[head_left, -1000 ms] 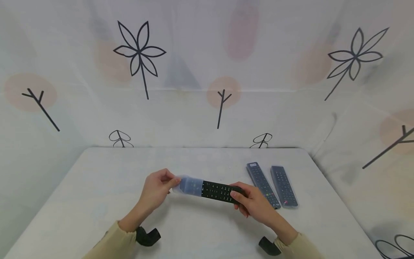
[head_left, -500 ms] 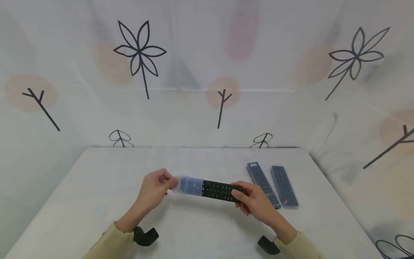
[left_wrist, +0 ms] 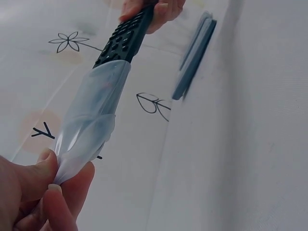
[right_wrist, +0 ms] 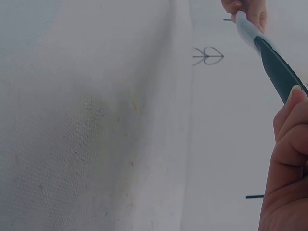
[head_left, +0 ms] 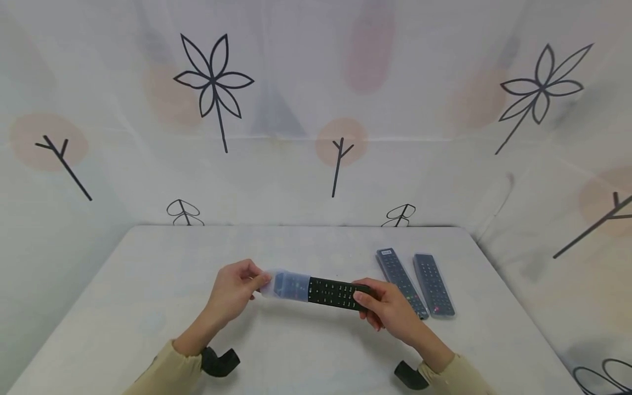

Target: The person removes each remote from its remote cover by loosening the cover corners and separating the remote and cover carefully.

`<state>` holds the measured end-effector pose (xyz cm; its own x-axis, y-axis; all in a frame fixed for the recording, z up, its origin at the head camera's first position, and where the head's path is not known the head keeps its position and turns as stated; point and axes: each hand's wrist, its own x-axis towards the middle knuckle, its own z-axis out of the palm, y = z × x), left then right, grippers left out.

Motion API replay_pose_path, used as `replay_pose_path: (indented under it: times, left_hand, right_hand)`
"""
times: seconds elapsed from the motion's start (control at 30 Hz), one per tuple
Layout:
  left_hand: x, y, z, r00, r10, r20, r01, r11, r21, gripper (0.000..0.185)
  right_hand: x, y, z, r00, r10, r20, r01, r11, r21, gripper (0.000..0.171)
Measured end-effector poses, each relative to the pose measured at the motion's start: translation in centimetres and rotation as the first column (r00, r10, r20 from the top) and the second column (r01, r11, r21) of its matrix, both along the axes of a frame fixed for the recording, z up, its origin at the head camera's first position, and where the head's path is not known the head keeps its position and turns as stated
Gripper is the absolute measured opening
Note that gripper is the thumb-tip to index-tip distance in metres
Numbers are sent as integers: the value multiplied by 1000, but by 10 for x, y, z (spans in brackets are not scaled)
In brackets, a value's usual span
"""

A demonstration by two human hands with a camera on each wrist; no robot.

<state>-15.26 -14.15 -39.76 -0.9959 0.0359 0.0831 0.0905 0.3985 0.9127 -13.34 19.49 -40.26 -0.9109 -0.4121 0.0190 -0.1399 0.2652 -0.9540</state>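
Observation:
A black remote control (head_left: 332, 292) is held level above the table, one end inside a translucent bluish sleeve (head_left: 292, 286). My right hand (head_left: 387, 307) grips its bare end, thumb on the button face. At the other side my left hand (head_left: 236, 291) pinches the loose end of the sleeve between thumb and fingers. The left wrist view shows the sleeve (left_wrist: 91, 110) drawn to a wrinkled point at the fingertips, with the remote's keys (left_wrist: 122, 41) bare beyond it. In the right wrist view, the dark underside of the remote (right_wrist: 278, 67) shows.
Two remotes in clear bluish covers lie at the right of the white table (head_left: 187, 258): one slanted remote (head_left: 401, 281) and one beside it (head_left: 434, 284). A patterned cloth (head_left: 296, 181) stands behind the table. Black pieces (head_left: 220, 362) sit at both wrists.
My left hand has shifted very slightly left, still pinching the sleeve end. My right hand and the remote are almost unmoved, and the sleeve covers about the same length.

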Motion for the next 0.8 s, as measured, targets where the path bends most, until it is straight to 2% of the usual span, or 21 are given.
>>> replay_pose_path:
  times: [0.27,0.53,0.8]
  left_hand:
    - [-1,-2,0,1000,-18,-19,17,1000,-18,12]
    - [1,-3,2,1000,-10,13,11,1000,-29,11]
    - [0,-4,4,1000,-29,0,29,999,-30,10]
  right_hand:
    - [0,0,0,1000,0,-1,0,1000,6,31]
    - [0,2,-1,1000,7,24,-7,1000,-4,34]
    - [0,3,-2,999,10,38,-10,1000,-13,35]
